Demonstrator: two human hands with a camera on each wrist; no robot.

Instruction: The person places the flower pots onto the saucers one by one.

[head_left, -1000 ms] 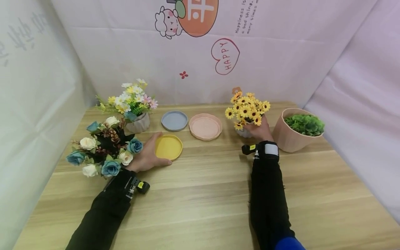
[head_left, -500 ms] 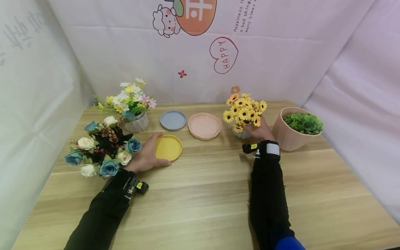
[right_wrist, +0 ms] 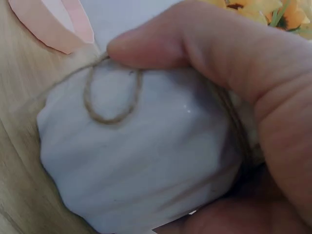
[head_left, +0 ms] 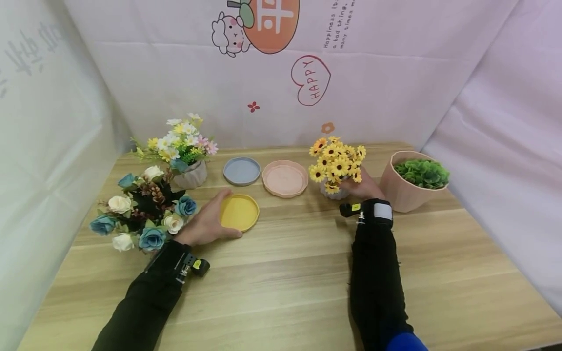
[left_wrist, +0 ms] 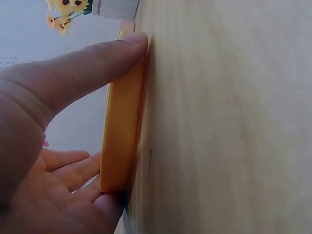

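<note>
My left hand [head_left: 206, 219] grips a round yellow saucer [head_left: 239, 213] by its rim, thumb on the near side and fingers on the far side. Edge-on in the left wrist view, the saucer [left_wrist: 122, 129] sits at or just above the tabletop; I cannot tell which. My right hand [head_left: 362, 185] holds a fluted whitish flowerpot [head_left: 334, 191] bearing yellow daisy-like flowers [head_left: 335, 161]. Twine circles that pot [right_wrist: 141, 151] below its rim in the right wrist view, the thumb pressing near the twine. Its far-side fingers are mostly hidden.
Behind the yellow saucer lie a blue-grey saucer [head_left: 242, 171] and a pink saucer [head_left: 285, 179]. Blue and white roses [head_left: 151, 209] overhang my left wrist, near a pot of mixed daisies [head_left: 193, 174]. A large pink pot with greenery [head_left: 408, 187] stands close to my right hand.
My right hand and the potted yellow flowers have shifted slightly left. My left hand and the yellow saucer have moved slightly right and nearer. The head view has drifted a little.
</note>
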